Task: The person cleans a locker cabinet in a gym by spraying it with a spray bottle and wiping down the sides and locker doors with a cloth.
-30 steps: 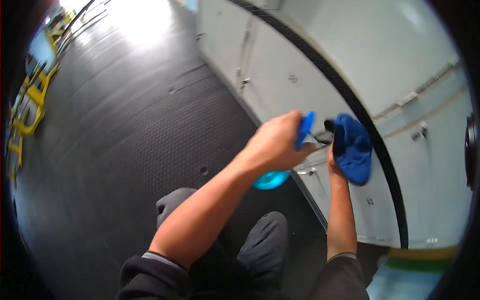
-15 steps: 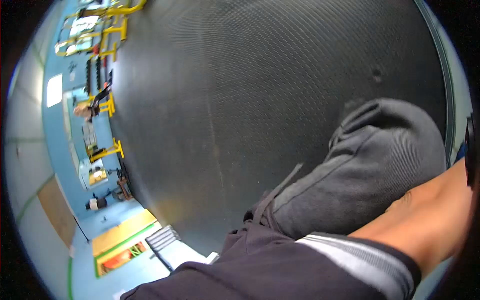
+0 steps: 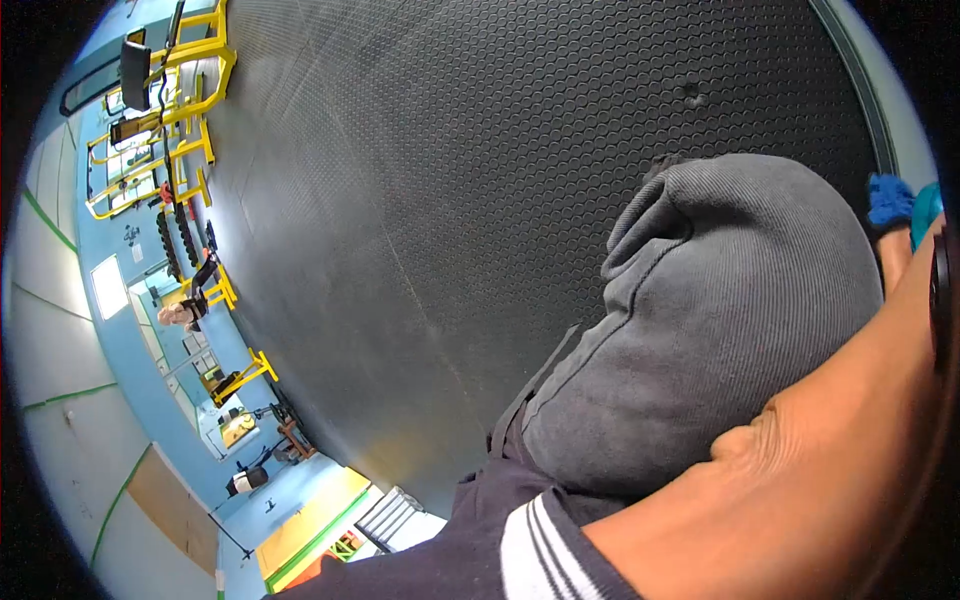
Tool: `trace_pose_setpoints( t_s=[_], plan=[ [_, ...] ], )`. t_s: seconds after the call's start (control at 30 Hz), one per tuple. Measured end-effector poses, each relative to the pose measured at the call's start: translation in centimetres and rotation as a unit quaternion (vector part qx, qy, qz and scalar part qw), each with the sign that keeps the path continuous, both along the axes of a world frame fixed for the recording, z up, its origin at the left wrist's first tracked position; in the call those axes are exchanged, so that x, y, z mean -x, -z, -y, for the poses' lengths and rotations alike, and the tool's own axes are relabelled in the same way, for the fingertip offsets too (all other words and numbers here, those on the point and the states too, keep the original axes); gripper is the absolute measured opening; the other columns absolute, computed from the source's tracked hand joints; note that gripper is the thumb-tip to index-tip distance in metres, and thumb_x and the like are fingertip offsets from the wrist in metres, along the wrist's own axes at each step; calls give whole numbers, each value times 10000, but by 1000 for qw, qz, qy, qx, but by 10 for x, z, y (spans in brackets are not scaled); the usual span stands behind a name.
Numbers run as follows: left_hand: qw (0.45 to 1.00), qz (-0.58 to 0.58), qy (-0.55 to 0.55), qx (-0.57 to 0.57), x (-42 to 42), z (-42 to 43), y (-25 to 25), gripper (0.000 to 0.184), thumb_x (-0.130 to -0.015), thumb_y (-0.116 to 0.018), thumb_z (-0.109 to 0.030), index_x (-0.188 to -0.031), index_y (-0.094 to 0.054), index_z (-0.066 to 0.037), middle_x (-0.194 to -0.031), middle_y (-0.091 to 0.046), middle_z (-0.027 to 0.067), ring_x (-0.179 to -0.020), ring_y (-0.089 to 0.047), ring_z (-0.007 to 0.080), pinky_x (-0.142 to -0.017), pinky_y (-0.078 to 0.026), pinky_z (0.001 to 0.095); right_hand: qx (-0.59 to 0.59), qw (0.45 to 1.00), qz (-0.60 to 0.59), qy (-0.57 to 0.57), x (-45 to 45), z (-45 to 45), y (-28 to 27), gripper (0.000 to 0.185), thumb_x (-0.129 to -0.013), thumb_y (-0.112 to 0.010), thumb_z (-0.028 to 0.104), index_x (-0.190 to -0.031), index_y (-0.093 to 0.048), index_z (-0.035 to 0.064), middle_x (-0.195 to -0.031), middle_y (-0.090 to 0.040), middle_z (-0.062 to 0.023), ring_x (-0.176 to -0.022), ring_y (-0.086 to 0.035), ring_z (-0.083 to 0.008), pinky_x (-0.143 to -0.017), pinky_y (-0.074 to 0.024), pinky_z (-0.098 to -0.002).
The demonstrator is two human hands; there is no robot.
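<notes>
My left forearm crosses the lower right and runs out past the right edge, so my left hand is out of view. Beyond my bent knee, at the far right, a crumpled blue cloth item [image 3: 888, 200] shows. A small part of my right hand [image 3: 893, 262] is against its lower side, with the fingers mostly hidden. Close beside the cloth, a teal object [image 3: 926, 212] is cut off by the dark edge of the view. What holds the teal object cannot be seen.
Black textured floor [image 3: 480, 170] spreads ahead of my knee. A pale panel with a dark base strip [image 3: 868, 90] stands at the upper right. Yellow-framed gym equipment [image 3: 215, 75] lines the left, where a person [image 3: 180, 315] is near a blue wall.
The view has swung left, away from the cabinets, and my left hand has gone out past the right edge. The blue cloth now shows only at the far right, beside the teal object.
</notes>
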State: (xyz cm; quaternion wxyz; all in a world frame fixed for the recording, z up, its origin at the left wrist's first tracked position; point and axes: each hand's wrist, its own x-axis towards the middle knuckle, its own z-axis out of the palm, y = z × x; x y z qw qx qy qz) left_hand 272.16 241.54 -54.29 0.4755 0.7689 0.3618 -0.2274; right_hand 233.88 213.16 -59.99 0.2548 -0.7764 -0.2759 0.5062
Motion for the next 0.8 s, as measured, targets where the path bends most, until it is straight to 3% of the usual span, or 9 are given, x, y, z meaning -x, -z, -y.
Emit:
trace_pose_setpoints(
  t_s=[0.1,0.23,0.37,0.43,0.47,0.5,0.53,0.6,0.8],
  plan=[
    [1000,5,-1,-18,7,0,-27,270,-668,-711,-249,-855,-726,-55,-896,-694,143,-841,-672,270,-768,-534,398,-18,999,-16,28,-57,-3,31,355,-954,-510,284,-1140,-583,-10,-1016,-617,-99,-994,-569,-199,-897,-419,-312],
    [989,130,41,-60,188,71,-116,272,-675,-702,-259,-864,-730,-66,-895,-695,137,-833,-672,263,-766,-532,396,-72,989,80,105,-248,-15,48,370,-967,-499,285,-1158,-574,-23,-1049,-614,-105,-1025,-560,-196,-922,-408,-302],
    [948,173,249,-92,75,87,-81,272,-723,-642,-276,-880,-731,-74,-840,-683,159,-773,-657,269,-727,-514,400,-149,958,154,192,-372,11,-20,385,-980,-488,286,-1176,-565,-37,-1082,-611,-112,-1056,-552,-193,-946,-397,-292],
    [931,203,301,-33,99,89,-107,393,-691,-705,-392,-888,-726,-53,-812,-698,144,-748,-663,269,-724,-523,396,-309,874,21,375,-342,25,-68,367,-995,-465,318,-1157,-571,7,-1137,-601,-95,-1076,-555,-165,-956,-419,-331],
    [919,160,357,-42,105,92,-127,398,-664,-691,-312,-980,-723,-72,-1030,-682,152,-972,-650,273,-816,-511,410,-372,835,-106,391,-337,35,-84,374,-1006,-430,312,-1178,-558,6,-1142,-602,-99,-1079,-559,-182,-958,-426,-344],
    [898,208,381,-66,112,97,-128,543,-664,-737,-452,-1054,-688,-77,-1212,-580,231,-1026,-626,306,-832,-513,409,-426,781,-234,392,-332,44,-95,383,-1018,-395,306,-1200,-546,5,-1148,-602,-103,-1082,-564,-199,-961,-433,-358],
    [892,195,406,-47,115,102,-135,593,-652,-741,-443,-1142,-662,-118,-1371,-439,244,-1227,-478,384,-947,-451,454,-444,776,-219,391,-327,49,-104,383,-1018,-395,306,-1200,-546,5,-1148,-602,-103,-1082,-564,-199,-961,-433,-358],
    [870,279,406,-4,131,107,-137,598,-623,-743,-399,-1153,-664,-134,-1408,-375,285,-1329,-322,444,-1053,-348,483,-477,737,-265,399,-318,59,-113,429,-1009,-390,352,-1199,-517,-11,-1137,-587,-134,-1007,-585,-227,-885,-473,-390],
    [838,312,434,108,131,103,-134,518,-621,-746,-300,-1085,-674,-80,-1086,-499,203,-1073,-499,363,-888,-456,422,-547,705,-289,348,-311,13,-149,503,-935,-483,513,-1102,-507,39,-1075,-562,-125,-1024,-560,-248,-887,-484,-393]
  ],
)
